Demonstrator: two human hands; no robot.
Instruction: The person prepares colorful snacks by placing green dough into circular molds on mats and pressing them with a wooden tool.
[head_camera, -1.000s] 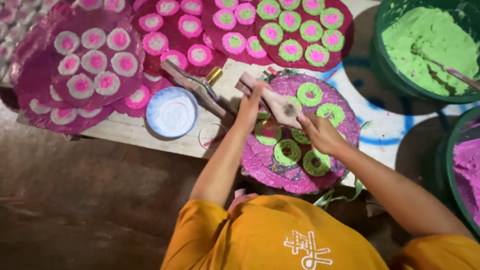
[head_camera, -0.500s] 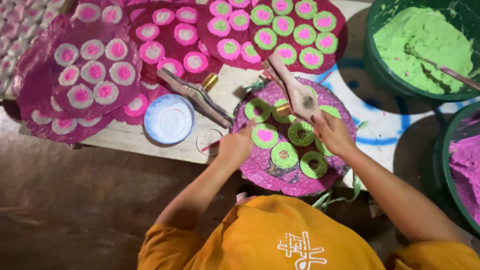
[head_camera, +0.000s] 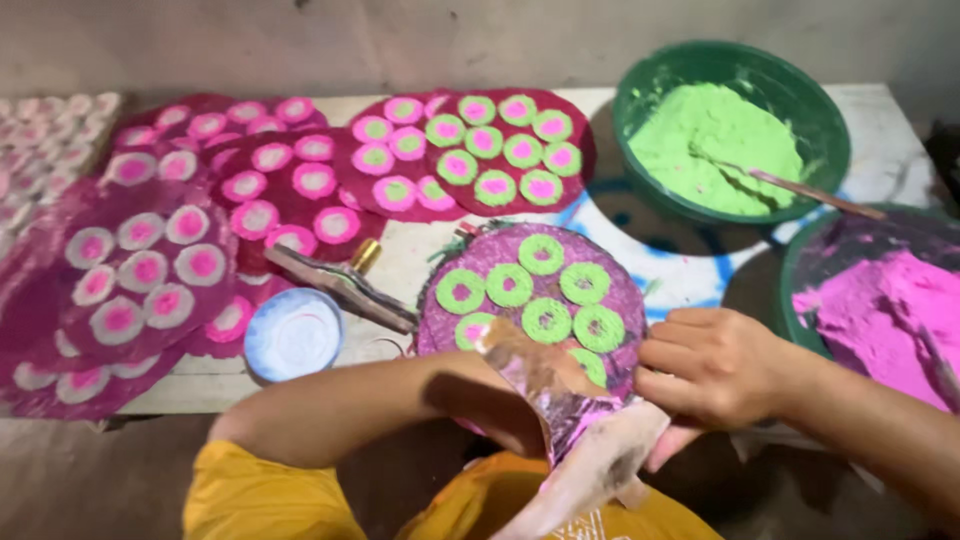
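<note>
A person in a yellow shirt leans over a desk (head_camera: 700, 285) covered with round purple discs. The landmark here is the disc (head_camera: 630, 300) directly in front of the person, dotted with green rings.

At the near edge of that disc, the left hand (head_camera: 610, 465) holds a small flat scraper (head_camera: 535, 375), its blade smeared with pink and pale paste. The left fingers look closed around the handle end, though the grip itself is partly hidden by the forearm. The right hand (head_camera: 725, 365) rests at the disc's near right edge, its fingers (head_camera: 680, 385) curled in and touching the scraper or the paste on it; whether they pinch anything cannot be told.

The scraper seems light and stiff, slick with wet paste, so holding it by the dry handle end looks safest. The disc seems thin and floppy, its rings soft and easily smudged; it is best lifted by the bare rim.

Left of the disc lie a white lid (head_camera: 293, 335) and a long tool (head_camera: 340, 285). Beyond it sit more discs (head_camera: 500, 150) with pink and green rings. To its far right is a green bowl (head_camera: 735, 125) of green paste, and to its right a bowl of pink paste (head_camera: 885, 310).
</note>
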